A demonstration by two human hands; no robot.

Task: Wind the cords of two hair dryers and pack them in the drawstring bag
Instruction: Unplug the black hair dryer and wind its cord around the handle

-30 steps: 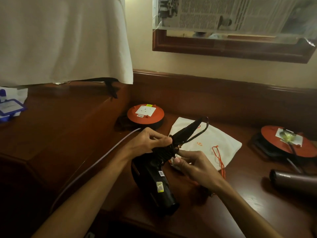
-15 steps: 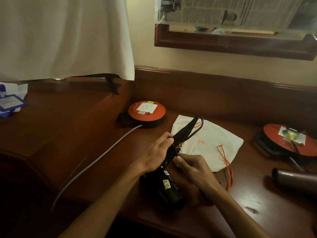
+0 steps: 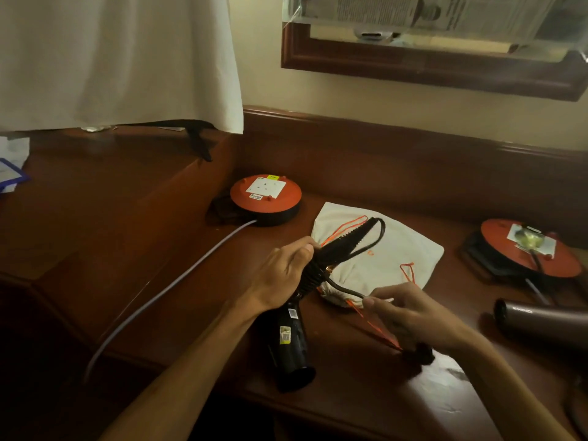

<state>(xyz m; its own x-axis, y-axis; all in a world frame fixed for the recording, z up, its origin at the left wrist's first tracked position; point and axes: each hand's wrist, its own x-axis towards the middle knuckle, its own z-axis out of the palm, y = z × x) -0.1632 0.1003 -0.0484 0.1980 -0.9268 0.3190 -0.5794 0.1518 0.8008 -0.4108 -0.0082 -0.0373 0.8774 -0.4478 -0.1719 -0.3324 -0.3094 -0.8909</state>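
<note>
The left hand point(image 3: 288, 275) is gripping the black hair dryer point(image 3: 291, 342) by its cord-wrapped handle – long axis running up-right over the drawstring bag point(image 3: 394, 259) – while the right hand point(image 3: 410, 316) (nearer the loose end) is pinching the cord point(image 3: 345, 289) out rightward

Our left hand point(image 3: 283, 275) grips black dryer point(image 3: 291, 342) handle, cord point(image 3: 345, 289) wound round it; right hand point(image 3: 410, 316) pinches cord end over drawstring bag point(image 3: 391, 259).

Looks like a hotel room or bedroom: dark wooden dresser point(image 3: 413, 393), framed mirror point(image 3: 429, 68) on the wall, white cloth point(image 3: 111, 58) hanging left.
</note>
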